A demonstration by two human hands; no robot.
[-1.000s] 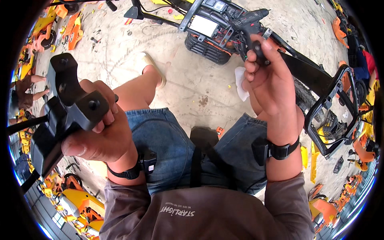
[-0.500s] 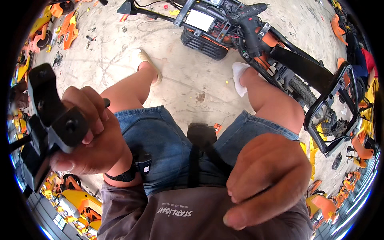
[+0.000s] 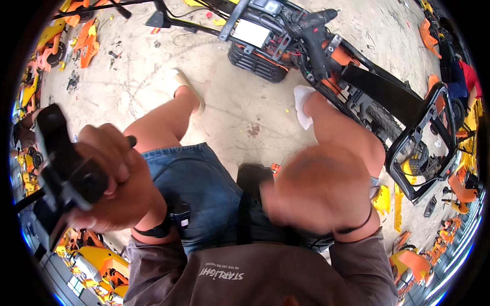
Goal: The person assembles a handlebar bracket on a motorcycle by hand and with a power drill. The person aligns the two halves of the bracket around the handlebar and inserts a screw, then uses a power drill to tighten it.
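Plenty of bare floor (image 3: 240, 115) between feet (image 3: 305, 104) and off left; hemmed in ahead-right by vehicle (image 3: 255, 64), drill (image 3: 317, 47) on top, plus orange parts (image 3: 90, 47) along left edge. Grasps black bracket (image 3: 76, 176) with left hand (image 3: 127, 183), up left of shorts (image 3: 199, 188), near left rim. Looks curved, holed, slightly blurred. Can't tell grip of right hand (image 3: 321, 188), blurred over right side of shorts.

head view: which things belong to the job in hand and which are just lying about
Likely the job:
black part, in the left hand
wheeled frame
drill, atop the frame

Apparently just lying about:
orange piece, upper-left floor
yellow strip, right-hand floor
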